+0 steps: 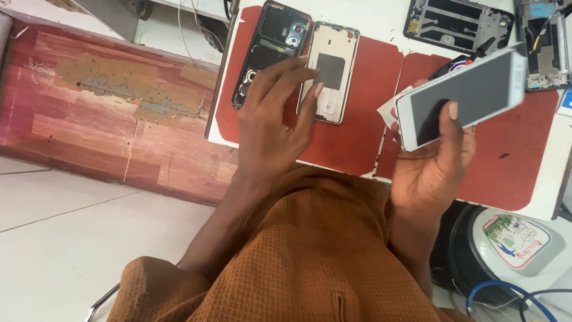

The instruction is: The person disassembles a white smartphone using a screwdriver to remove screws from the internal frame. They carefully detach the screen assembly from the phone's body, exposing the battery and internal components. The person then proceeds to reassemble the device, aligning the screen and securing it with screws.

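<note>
My right hand [430, 170] holds a white-framed phone screen [465, 95] with a dark glass face, tilted above the red mat [369, 89], thumb on its front. My left hand [275, 119] hovers with fingers spread over two phone parts lying on the mat: a dark phone body with a camera module [271, 42] and a pale back frame with a grey square patch [332, 65]. The fingertips touch or nearly touch the pale frame's left edge.
A white table [381, 18] carries the red mats; two more opened phone frames [459, 24] [545, 45] lie at the back right. A round white device with a sticker [515, 241] and a blue cable [500, 292] sit at lower right. A reddish worn wall base [107, 107] stands left.
</note>
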